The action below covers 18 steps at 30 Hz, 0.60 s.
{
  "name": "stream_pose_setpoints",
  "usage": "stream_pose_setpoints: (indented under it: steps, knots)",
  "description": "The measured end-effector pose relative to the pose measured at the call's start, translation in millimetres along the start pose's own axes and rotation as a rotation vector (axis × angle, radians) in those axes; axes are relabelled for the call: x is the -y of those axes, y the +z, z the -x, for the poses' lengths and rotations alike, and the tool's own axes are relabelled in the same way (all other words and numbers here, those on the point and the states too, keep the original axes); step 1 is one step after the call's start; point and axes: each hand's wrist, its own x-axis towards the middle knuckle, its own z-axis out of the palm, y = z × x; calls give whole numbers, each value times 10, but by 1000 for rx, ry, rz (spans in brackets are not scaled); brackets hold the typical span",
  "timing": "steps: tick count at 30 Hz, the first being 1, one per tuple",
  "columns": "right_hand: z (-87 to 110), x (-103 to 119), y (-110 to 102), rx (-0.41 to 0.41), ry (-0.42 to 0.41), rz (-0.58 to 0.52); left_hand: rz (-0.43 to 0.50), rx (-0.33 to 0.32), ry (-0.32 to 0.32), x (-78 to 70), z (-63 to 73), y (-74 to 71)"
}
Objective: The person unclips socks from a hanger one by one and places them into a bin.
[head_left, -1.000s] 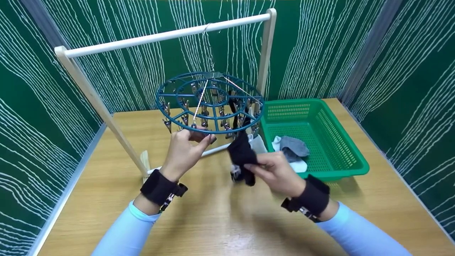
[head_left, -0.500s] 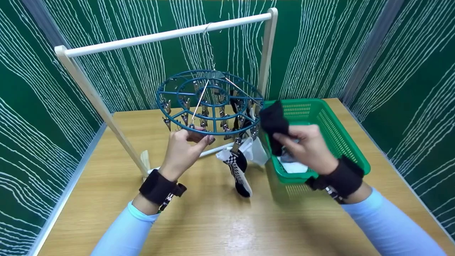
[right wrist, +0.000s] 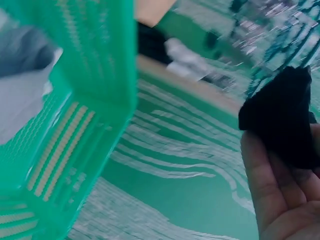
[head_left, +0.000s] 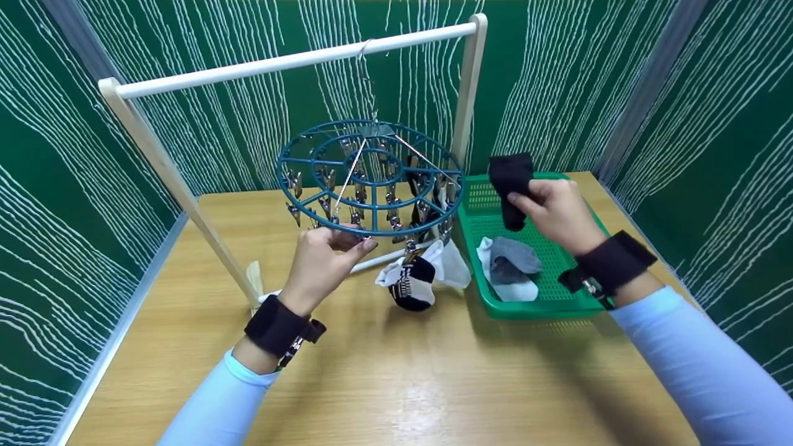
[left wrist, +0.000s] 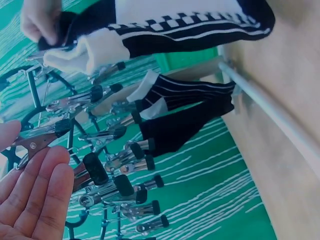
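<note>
Cloth [head_left: 511, 176], black, pinched by the right hand [head_left: 560, 214] near the green basket [head_left: 533, 311], could drop if its grip slackens, and the left hand [head_left: 325, 266], pinching a clip [left wrist: 35, 144], might tilt the hanger [head_left: 374, 184] by tugging.

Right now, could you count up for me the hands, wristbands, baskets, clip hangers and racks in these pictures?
Hands: 2
Wristbands: 2
Basket: 1
Clip hanger: 1
Rack: 1
Total: 7
</note>
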Motion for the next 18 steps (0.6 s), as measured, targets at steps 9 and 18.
stream_pose_setpoints:
  steps: [9,18]
  knots:
    - [-231,-407,61,277,156,111,6,29,-57,-2,11,-5]
    - [-312,-722,300,455,184,228,6,29,-43,-6,7,-17]
